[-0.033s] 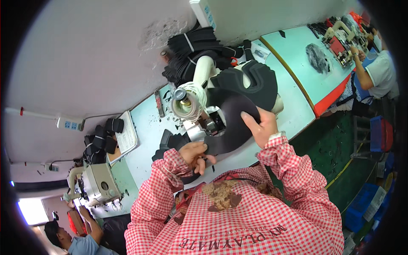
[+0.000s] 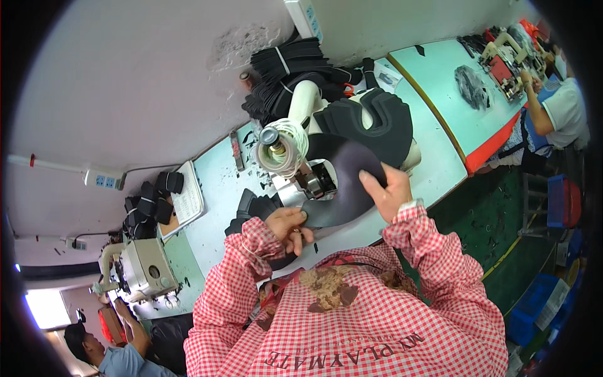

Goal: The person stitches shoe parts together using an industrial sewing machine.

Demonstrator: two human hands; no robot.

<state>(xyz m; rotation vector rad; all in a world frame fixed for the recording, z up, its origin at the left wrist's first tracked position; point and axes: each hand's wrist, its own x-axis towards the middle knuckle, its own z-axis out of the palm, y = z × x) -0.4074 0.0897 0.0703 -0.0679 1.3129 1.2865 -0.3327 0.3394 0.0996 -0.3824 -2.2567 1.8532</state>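
Observation:
A smooth black U-shaped piece of sheet material (image 2: 352, 182) lies curved around the working head of a cream machine (image 2: 304, 103). At its near left end my left hand (image 2: 287, 227) pinches the edge, thumb on top and the other fingers curled beneath. My right hand (image 2: 391, 191) grips the outer right edge, its thumb lying on the upper face and its fingers mostly hidden below. Between the two arms of the piece sits the machine's metal head (image 2: 314, 182). Just behind, a stack of similar black U-shaped pieces (image 2: 383, 125) rests on the machine.
Banded black bundles (image 2: 286, 63) are piled against the wall. More black pieces (image 2: 254, 207) lie left of the head, near a coil of white cord (image 2: 292, 147). A second machine (image 2: 147, 273) stands at left. Co-workers sit at both ends; blue crates (image 2: 537, 305) are on the floor.
My left hand's lower fingers have curled in slightly. The held piece catches the light a little differently; both hands keep their grip, and the view has shifted slightly.

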